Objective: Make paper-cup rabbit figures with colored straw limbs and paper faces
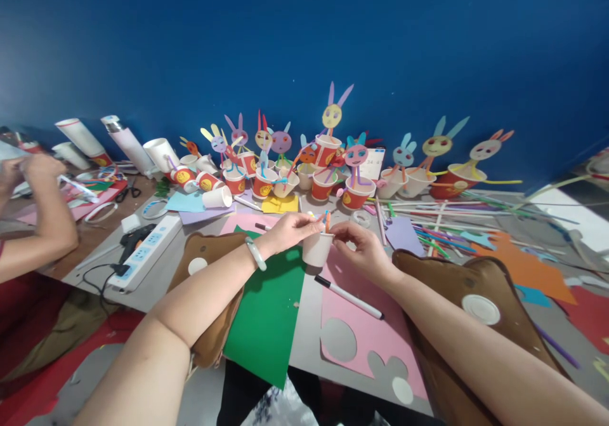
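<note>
A white paper cup [317,250] stands upright at the middle of the table, between my two hands. Over its left rim my left hand [291,232] is closed in a pinch, and what the fingertips hold is too small to name. Orange and blue stems [328,221] stick up from the cup opening. My right hand [362,248] is at the cup's right rim with curled fingers; whatever lies between them is hidden. Just in front of the cup lies a capped black-and-white marker [349,297]. Green paper [269,299] and cut-out pink paper [375,337] flank the cup.
Several rabbit-faced paper cup figures [358,191] line the blue wall. Brown cushions [480,324] lie at both sides. A power strip [147,251] with a glue gun [134,242] sits left. Pipe cleaners [442,239] and paper scraps spread right. Another person's arm [45,216] is at far left.
</note>
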{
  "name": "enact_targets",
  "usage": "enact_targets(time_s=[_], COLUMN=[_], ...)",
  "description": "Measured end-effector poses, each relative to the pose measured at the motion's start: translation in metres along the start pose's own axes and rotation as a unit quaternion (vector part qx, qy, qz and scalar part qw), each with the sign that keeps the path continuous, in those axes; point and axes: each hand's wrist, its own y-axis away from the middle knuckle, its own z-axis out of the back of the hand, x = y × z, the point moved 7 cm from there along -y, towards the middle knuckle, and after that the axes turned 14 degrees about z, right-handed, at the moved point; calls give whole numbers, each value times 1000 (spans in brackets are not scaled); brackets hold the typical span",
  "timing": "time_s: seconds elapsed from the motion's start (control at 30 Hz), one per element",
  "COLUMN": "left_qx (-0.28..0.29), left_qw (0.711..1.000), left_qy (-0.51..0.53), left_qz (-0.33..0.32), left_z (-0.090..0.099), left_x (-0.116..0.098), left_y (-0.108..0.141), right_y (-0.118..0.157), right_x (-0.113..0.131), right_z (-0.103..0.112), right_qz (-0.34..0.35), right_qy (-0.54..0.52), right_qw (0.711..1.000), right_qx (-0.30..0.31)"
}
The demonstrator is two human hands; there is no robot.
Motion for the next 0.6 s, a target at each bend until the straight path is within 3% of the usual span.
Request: enact_targets(time_s=[0.4,0.6], left_qx=[-6,16], left_qw=[993,989], left_qy=[-62,-88], left_qz=[-102,-115], left_z=[-8,-13], left_x=[-21,-24], left_y=[12,15], right_y=[-2,-1], right_x=[15,24], right_z=[-3,-4], right_qz=[82,136], right_qy=[18,41], right_qw=[996,989], right_qx=[25,33])
